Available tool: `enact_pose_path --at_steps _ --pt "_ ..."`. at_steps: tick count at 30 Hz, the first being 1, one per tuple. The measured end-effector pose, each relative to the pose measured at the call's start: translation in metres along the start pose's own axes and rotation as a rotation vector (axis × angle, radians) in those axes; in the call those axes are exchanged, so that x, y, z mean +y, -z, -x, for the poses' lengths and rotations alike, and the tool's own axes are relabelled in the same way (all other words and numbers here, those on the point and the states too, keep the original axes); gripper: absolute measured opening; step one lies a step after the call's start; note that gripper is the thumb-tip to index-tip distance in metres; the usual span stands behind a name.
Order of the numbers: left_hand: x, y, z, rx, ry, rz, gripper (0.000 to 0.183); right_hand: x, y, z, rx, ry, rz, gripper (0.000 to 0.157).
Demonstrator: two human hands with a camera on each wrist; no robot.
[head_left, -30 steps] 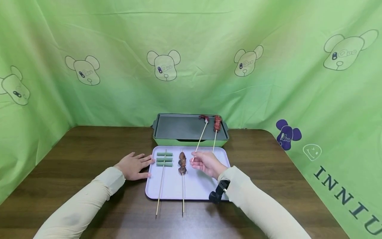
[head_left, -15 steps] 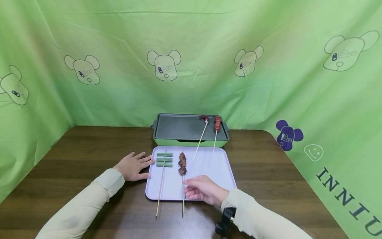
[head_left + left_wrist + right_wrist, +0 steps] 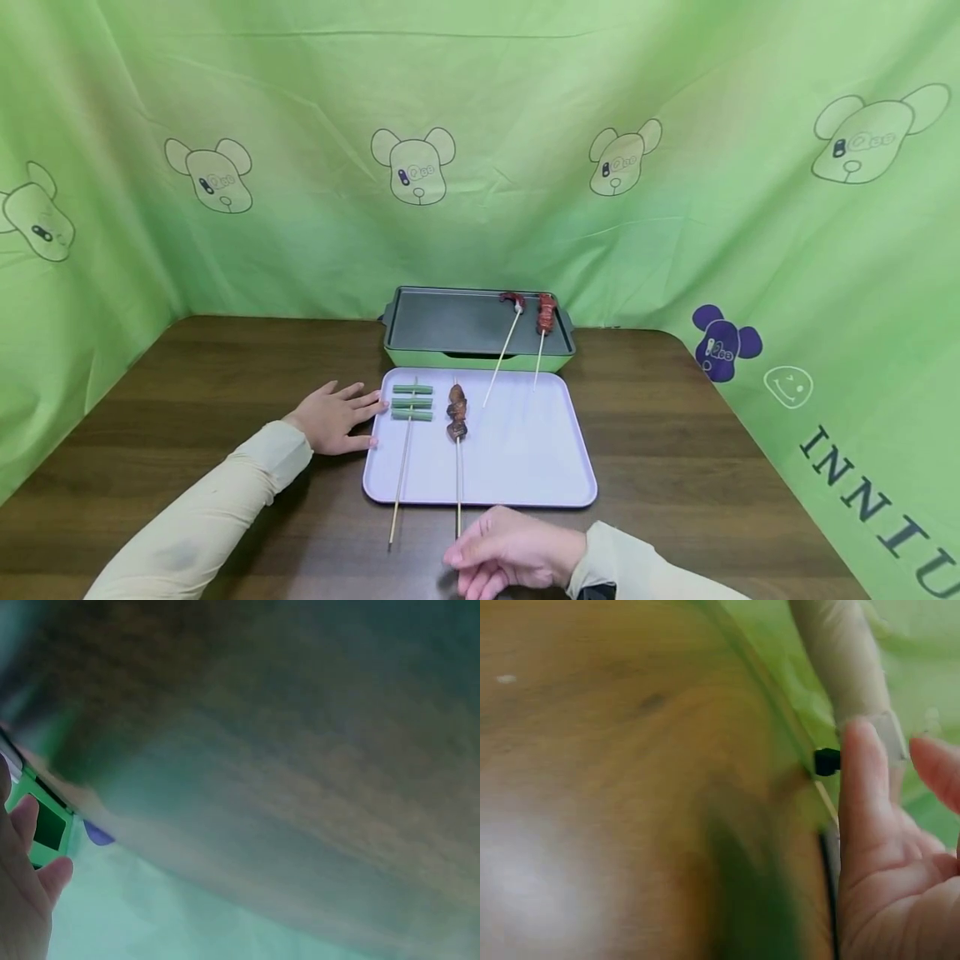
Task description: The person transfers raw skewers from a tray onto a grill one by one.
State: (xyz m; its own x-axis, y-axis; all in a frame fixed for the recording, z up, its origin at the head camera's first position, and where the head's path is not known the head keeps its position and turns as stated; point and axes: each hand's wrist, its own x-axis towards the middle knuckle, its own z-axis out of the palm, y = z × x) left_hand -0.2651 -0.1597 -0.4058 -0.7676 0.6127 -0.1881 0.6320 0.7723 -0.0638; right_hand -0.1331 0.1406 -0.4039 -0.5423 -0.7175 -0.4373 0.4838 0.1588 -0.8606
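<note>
My left hand point(image 3: 336, 419) lies spread at the left edge of the lilac tray point(image 3: 540, 467), fingertips right at its rim. A skewer of green vegetable pieces point(image 3: 412, 403) rests on the tray's left part. Beside it lies a skewer of brown meat chunks point(image 3: 457, 412), its stick reaching past the front rim. My right hand point(image 3: 517, 550) is in front of the tray, loosely bent, by the end of that stick. In the right wrist view, thumb and finger stand apart with nothing between them. The left wrist view catches part of my left hand point(image 3: 22, 885) with fingers extended.
Behind the tray stands a green grill with a dark plate point(image 3: 450, 321). A red meat skewer point(image 3: 546, 315) and a skewer with a dark red curled piece point(image 3: 514, 300) lie on its right side, sticks over the tray. A green curtain point(image 3: 480, 233) hangs behind the wooden table point(image 3: 247, 367).
My right hand has let go of the curled-piece skewer and moved back toward me, past the tray's front edge. The left hand has stayed in place.
</note>
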Motion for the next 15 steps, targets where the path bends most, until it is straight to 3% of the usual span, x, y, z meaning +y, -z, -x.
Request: enact_pose_path --at_steps 8,15 --pt "-0.001 0.001 -0.005 -0.034 0.006 -0.026 0.070 0.010 0.006 -0.002 -0.001 -0.049 0.015 0.025" --pt "-0.001 0.001 -0.006 -0.032 -0.017 -0.065 0.071 0.012 0.017 -0.007 0.061 -0.060 0.000 0.012"
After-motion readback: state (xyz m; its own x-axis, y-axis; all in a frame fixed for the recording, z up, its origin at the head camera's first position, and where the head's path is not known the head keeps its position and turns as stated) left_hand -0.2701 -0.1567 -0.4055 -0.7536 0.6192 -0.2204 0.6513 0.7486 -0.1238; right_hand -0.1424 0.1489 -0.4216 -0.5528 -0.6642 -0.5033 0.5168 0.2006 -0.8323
